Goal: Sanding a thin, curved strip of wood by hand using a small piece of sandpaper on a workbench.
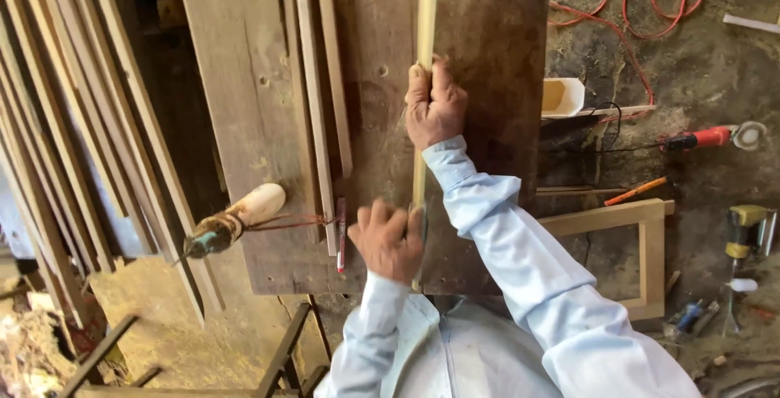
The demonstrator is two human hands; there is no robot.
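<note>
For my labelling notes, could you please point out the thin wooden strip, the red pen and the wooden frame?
thin wooden strip point(426, 8), head view, upper length.
red pen point(340, 235), head view, mid-barrel.
wooden frame point(652, 260), head view, right rail.

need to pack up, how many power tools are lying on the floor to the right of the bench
2: a red angle grinder near the red cable, and a yellow tool beside the wooden frame. Others may be hidden.

Wooden bench point(496, 57) with slats point(321, 81), pen point(340, 235), thin strip point(422, 105).

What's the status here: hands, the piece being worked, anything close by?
Right hand grips wooden strip farther up. Left hand at its near end. Strip lies on bench board. Red pencil beside left hand.
</note>
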